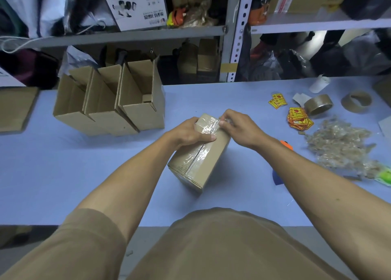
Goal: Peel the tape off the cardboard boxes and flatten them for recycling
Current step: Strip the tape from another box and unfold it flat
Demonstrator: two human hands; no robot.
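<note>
The cardboard box point(201, 153) lies in the middle of the frame on the blue table point(63, 174), closed, with one corner pointing down toward the person. A strip of clear tape point(206, 141) runs along the seam of its top face and continues over the near end.

The left hand point(190, 131) rests on the far part of the box. Its fingers are curled over the left upper edge and the thumb lies flat across the top, touching the tape, so this hand grips the box. The right hand point(237, 125) is at the far right corner of the box. Its fingertips are pressed together and pinch a crumpled end of the tape, which looks lifted from the cardboard there. Both hands are close together, almost touching each other over the tape.

In the upper left of the frame, three open boxes point(110, 102) stand side by side on the table, touching one another, with flaps up. At the left edge a flat piece of cardboard point(14, 108) lies on the table. On the right side of the frame there is a pile of crumpled tape point(340, 146), and above it some yellow and red stickers point(298, 118). Near them, a roll of brown tape point(318, 104) and an empty cardboard ring point(356, 101) lie well apart from the box. Behind the right forearm a small orange thing point(286, 145) shows; I cannot tell what it is. Metal shelves point(127, 35) with bags and boxes fill the top of the frame.
</note>
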